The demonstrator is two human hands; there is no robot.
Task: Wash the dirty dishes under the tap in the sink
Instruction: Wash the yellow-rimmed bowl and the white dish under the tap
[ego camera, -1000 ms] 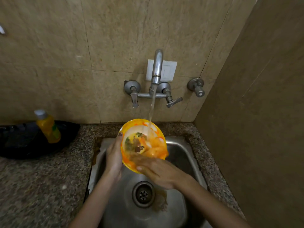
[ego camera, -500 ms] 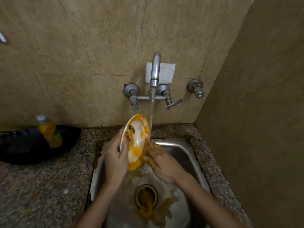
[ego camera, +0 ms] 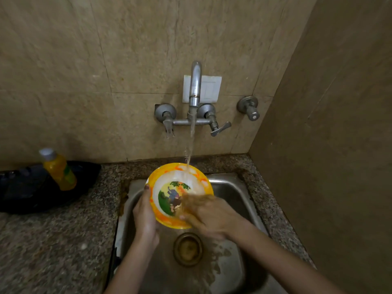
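Here, left hand (ego camera: 145, 216) grips the bowl (ego camera: 167, 196), right hand (ego camera: 212, 215) inside it

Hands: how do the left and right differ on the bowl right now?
The left hand grips the bowl by its rim, thumb over the edge. The right hand lies across the bowl's inside with its fingers roughly straight. The left hand looks sharp, while the right hand is blurred, so it is probably rubbing. Both touch the bowl above the sink.
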